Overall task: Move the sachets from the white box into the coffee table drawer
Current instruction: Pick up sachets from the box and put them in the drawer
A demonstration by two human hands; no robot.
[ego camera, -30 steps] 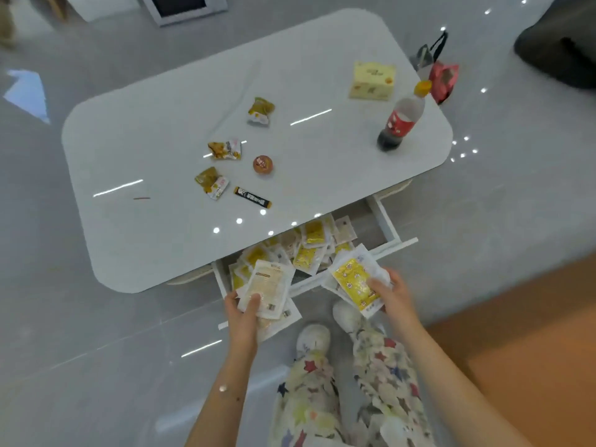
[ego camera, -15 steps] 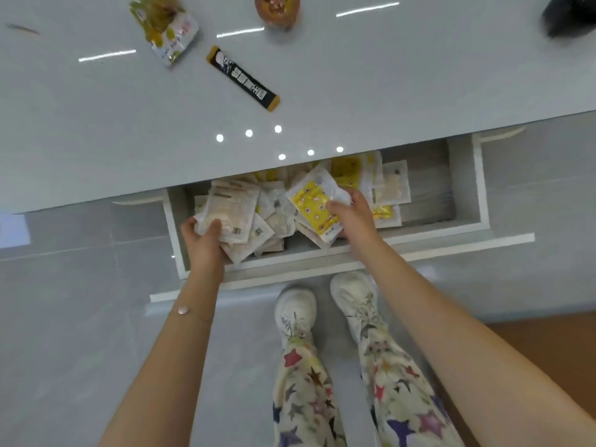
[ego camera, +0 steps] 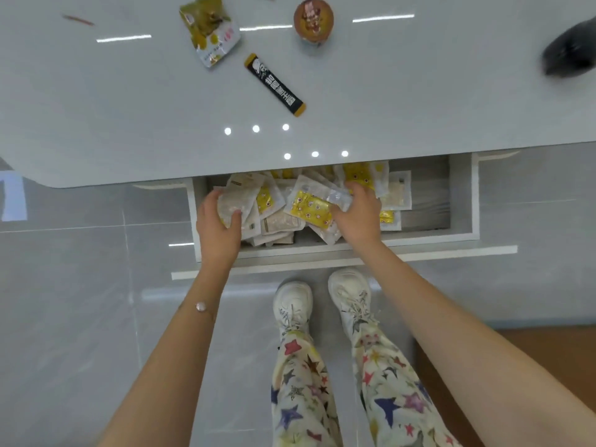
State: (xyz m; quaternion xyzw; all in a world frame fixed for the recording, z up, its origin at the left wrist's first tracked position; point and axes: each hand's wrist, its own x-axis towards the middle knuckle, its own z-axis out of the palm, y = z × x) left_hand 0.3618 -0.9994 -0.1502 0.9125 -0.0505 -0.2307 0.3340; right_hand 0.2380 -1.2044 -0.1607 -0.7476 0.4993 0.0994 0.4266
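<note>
The coffee table drawer [ego camera: 464, 235] is pulled out under the white tabletop [ego camera: 129, 108]. Several white and yellow sachets fill its left and middle part. My left hand [ego camera: 219, 227] is inside the drawer at the left and grips a pale sachet [ego camera: 233, 201]. My right hand [ego camera: 356, 214] is in the middle of the drawer and holds a yellow sachet [ego camera: 311, 208] low over the pile. The white box is out of view.
On the tabletop lie a black stick pack [ego camera: 275, 83], a green-yellow snack packet [ego camera: 209, 30], a small round brown item [ego camera: 312, 17] and a dark blurred object [ego camera: 569, 53] at the right edge. My feet in white shoes [ego camera: 293, 304] stand just before the drawer front.
Both hands went from in front of the drawer down into it, carrying their sachets onto the pile. The camera tilted down and closer to the drawer.
</note>
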